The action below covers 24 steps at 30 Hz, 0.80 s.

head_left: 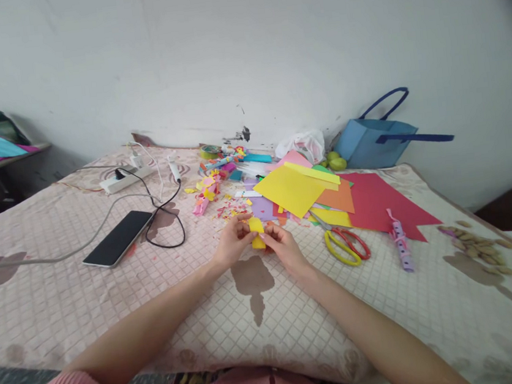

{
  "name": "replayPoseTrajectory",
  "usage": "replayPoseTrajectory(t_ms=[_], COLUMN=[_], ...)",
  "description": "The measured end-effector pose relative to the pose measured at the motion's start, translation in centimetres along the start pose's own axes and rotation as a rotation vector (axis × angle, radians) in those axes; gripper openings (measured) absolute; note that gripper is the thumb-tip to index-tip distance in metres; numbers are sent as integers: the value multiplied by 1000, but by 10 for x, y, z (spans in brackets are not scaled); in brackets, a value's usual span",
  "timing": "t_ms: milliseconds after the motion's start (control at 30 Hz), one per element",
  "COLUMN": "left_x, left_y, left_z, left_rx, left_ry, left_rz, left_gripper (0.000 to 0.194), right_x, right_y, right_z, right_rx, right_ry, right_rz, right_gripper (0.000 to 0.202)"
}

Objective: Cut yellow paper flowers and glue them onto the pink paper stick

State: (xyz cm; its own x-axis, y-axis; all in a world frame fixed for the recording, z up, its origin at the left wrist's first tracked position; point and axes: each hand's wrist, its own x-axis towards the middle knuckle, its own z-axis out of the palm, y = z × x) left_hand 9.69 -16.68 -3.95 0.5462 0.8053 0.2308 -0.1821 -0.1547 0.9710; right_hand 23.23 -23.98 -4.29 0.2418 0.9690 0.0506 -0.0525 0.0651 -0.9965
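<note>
A small strip of yellow paper (257, 234) is held upright between my two hands above the near middle of the table. My left hand (234, 242) pinches its left side, and my right hand (284, 243) grips its right side with thumb and fingertips. Just beyond lie tiny paper scraps (234, 208) in several colours. Scissors (348, 245) with one yellow and one red handle rest to the right of my right hand. Behind them, a yellow sheet (290, 189) lies over orange, purple and red paper (386, 199).
On the left are a tablet-like dark device (120, 237), cables and a white power strip (125, 180). A blue bag (370, 142), green fruit (336, 162) and a plastic bag (301, 147) stand at the back. A rolled purple paper piece (401, 244) and peanut-like pods (479, 246) lie right.
</note>
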Motion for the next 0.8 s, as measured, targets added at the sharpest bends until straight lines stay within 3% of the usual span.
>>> replayPoseTrajectory(t_ms=[367, 633, 800], left_x=[-2, -7, -12], left_y=[4, 2, 5], left_z=[2, 7, 12], left_rx=[33, -99, -169], left_ry=[-63, -106, -54], left_rz=[-1, -237, -287], left_gripper=[49, 59, 50], right_x=[2, 3, 3], right_y=[-2, -3, -3], right_z=[-2, -6, -3], right_rx=[-23, -34, -12], right_ry=[41, 176, 185], right_rz=[-77, -158, -146], right_gripper=[26, 23, 21])
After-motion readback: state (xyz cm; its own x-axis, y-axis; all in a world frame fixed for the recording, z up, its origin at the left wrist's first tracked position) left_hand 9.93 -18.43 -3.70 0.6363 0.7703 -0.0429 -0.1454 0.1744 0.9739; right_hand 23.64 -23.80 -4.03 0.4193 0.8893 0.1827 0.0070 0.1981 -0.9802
